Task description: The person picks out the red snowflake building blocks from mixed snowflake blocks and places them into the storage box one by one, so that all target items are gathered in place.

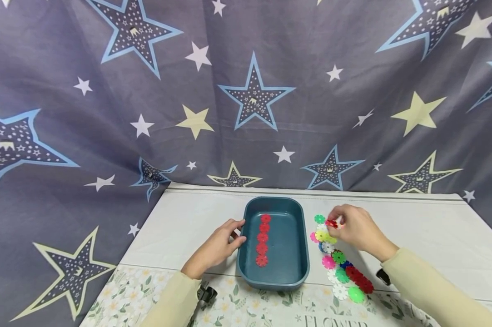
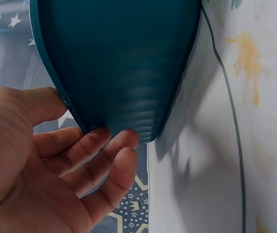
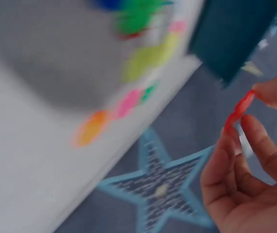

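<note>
A dark teal rectangular tray [image 1: 286, 245] stands upright on the table. Inside it, red flower-shaped plastic discs [image 1: 262, 248] lie in a lengthwise row left of the middle. My left hand [image 1: 219, 245] touches the tray's left side, thumb and fingertips against its rim and outer wall; the left wrist view shows these fingers [image 2: 121, 170] loosely bent. Right of the tray, my right hand [image 1: 358, 229] pinches a red flower-shaped disc [image 3: 238, 110] between thumb and fingers, held above the far end of a scattered strip of coloured discs [image 1: 338, 257].
The strip mixes green, white, yellow, pink, blue and red discs, some overlapping, with a red cluster [image 1: 359, 279] nearer me. A floral cloth [image 1: 127, 290] covers the table's near part. A star-patterned curtain [image 1: 246, 150] hangs behind the white tabletop [image 1: 196, 204].
</note>
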Available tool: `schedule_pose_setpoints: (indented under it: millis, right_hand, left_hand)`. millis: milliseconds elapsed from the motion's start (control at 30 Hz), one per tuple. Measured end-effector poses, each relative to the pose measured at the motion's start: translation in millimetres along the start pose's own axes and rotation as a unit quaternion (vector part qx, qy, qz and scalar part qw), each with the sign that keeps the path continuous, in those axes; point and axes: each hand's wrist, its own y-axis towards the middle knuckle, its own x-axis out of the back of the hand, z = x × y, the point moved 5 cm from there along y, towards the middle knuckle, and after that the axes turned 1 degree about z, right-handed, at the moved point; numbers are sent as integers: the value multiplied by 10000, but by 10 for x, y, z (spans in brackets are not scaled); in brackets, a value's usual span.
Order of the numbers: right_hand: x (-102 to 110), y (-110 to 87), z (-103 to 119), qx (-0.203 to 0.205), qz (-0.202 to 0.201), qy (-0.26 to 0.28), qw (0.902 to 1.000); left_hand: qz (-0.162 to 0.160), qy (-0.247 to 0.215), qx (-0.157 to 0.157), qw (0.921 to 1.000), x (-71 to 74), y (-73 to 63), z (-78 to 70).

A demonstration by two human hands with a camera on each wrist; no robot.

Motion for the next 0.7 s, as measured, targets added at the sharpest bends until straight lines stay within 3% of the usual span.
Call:
schedule_pose_setpoints:
  millis: [167,333,500,700]
  right_hand:
    - [-167,269,438,626,135,264,9976]
    - [-468,473,711,1085,611,362,9916]
    - [-767,607,781,1026,1187,253,9873]
    - [-940,702,738,915,1236,-87,9881]
  left_hand:
    - [-7,29,-29,10000,3,0,2]
    - [-28,1,-59,10000,13,0,-7]
    - [-8,-8,-18,10000,21,-8,-11]
    - [9,-2,-5,10000,17,0,-17]
